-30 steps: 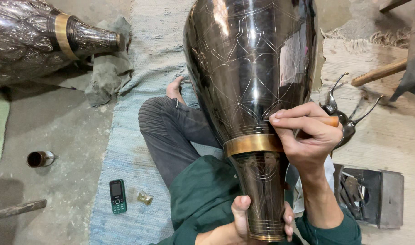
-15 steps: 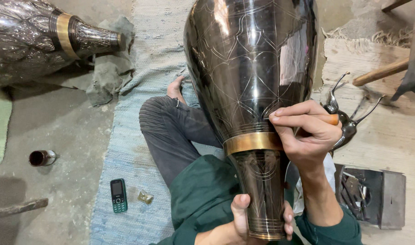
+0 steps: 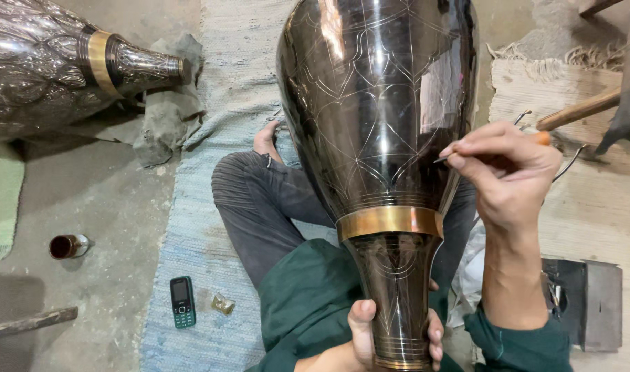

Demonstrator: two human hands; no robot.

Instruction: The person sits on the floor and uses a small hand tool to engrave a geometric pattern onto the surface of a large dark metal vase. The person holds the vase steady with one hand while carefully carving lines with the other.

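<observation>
The vase (image 3: 377,124), a large dark metal vessel with a brass band (image 3: 389,222), lies across the seated person's lap, neck toward the body.

The left hand (image 3: 391,341) is closed around the neck near its rim and steadies it. The right hand (image 3: 508,169) is closed in a pinch on a thin engraving tool (image 3: 444,158) with an orange handle; the tip rests at the vase's right flank, just above the band.

Progress, judged from the surface: fine scribed lines already cover most of the visible body in petal and arch shapes, and ring lines mark the neck. The lines are outline only; no relief or filled texture shows. A second vase (image 3: 46,65), lying at upper left on the floor (image 3: 101,207), carries full embossed relief, which suggests considerable work remains here.

A phone (image 3: 182,302) lies on the rug (image 3: 191,227) beside the left leg.
</observation>
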